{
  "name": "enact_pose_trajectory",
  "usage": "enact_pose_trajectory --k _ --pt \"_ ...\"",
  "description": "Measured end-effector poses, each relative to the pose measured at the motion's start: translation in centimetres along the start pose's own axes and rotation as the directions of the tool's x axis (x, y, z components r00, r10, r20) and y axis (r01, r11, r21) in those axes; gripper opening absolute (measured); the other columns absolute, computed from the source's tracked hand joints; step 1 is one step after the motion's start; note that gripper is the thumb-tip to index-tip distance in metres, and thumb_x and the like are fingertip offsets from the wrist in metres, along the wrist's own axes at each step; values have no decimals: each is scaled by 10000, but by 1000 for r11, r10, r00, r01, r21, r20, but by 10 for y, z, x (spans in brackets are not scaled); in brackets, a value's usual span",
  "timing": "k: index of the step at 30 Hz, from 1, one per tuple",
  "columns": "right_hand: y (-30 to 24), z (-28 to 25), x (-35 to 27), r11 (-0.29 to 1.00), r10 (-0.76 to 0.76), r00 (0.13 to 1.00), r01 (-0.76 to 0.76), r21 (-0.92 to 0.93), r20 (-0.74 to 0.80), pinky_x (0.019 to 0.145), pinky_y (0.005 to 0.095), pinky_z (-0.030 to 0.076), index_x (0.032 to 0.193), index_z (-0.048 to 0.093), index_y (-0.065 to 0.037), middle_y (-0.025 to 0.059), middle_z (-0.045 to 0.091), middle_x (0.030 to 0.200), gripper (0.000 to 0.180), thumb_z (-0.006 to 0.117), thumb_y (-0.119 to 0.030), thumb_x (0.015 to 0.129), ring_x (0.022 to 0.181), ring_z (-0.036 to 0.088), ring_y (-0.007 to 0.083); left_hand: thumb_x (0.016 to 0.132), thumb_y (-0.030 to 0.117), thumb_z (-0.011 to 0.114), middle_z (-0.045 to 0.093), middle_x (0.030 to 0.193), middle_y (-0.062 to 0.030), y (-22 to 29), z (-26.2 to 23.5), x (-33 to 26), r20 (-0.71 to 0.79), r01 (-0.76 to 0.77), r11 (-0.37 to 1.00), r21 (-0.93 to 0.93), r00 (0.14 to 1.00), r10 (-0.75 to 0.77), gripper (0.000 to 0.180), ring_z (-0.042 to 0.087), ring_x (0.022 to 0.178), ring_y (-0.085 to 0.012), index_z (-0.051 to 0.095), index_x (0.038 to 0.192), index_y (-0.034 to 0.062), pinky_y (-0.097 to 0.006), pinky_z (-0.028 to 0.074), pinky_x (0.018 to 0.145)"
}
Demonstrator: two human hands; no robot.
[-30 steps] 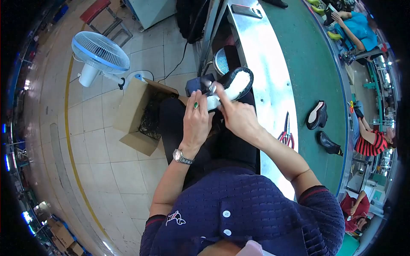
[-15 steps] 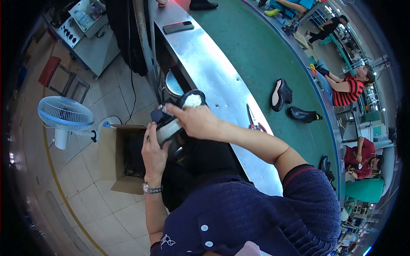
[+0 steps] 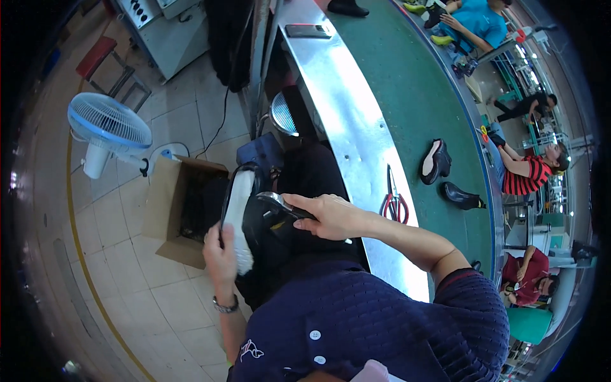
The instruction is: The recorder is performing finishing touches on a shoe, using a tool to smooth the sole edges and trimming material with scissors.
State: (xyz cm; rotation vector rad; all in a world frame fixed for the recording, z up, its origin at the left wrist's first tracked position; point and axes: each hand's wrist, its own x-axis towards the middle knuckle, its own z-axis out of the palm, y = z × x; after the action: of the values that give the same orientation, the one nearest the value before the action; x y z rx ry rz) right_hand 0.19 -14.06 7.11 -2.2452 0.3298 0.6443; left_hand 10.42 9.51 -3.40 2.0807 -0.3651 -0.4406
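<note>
My left hand grips a black shoe by its outer edge, fingers wrapped round the near end. The shoe lies over my lap, its long white underside turned up. In my right hand is a hand tool with a shiny rounded metal head and a dark handle. Its head is just right of the shoe; whether they touch I cannot tell. My fingers hide much of the handle. Beyond the shoe sits a dark blue block-like object.
To my right runs a metal ledge with red-handled scissors and a phone. Shoes lie on the green belt. At left stand an open carton and a fan. Other people sit across the belt.
The view has shifted. My right hand has drawn back from the shoe's far end to its right side. The shoe has turned, so its white underside shows at full length.
</note>
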Motion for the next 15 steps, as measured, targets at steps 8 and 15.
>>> enact_pose_trajectory --k 8,15 --pt "-14 -5 16 972 -128 969 164 -167 209 686 471 513 1424 318 -111 221 639 737 565 549 -190 914 711 647 396 970 276 527 652 774 -194 3 5 -13 37 30 998 -60 999 -28 328 622 606 -251 660 1073 -6 -325 454 563" --pt "-51 -4 29 712 -178 915 374 -594 363 593 421 537 1457 283 -111 206 639 773 611 542 -126 904 629 655 358 929 185 557 666 911 -189 8 35 -31 -91 -249 947 201 958 271 322 666 783 -319 602 1130 -63 -371 539 668"
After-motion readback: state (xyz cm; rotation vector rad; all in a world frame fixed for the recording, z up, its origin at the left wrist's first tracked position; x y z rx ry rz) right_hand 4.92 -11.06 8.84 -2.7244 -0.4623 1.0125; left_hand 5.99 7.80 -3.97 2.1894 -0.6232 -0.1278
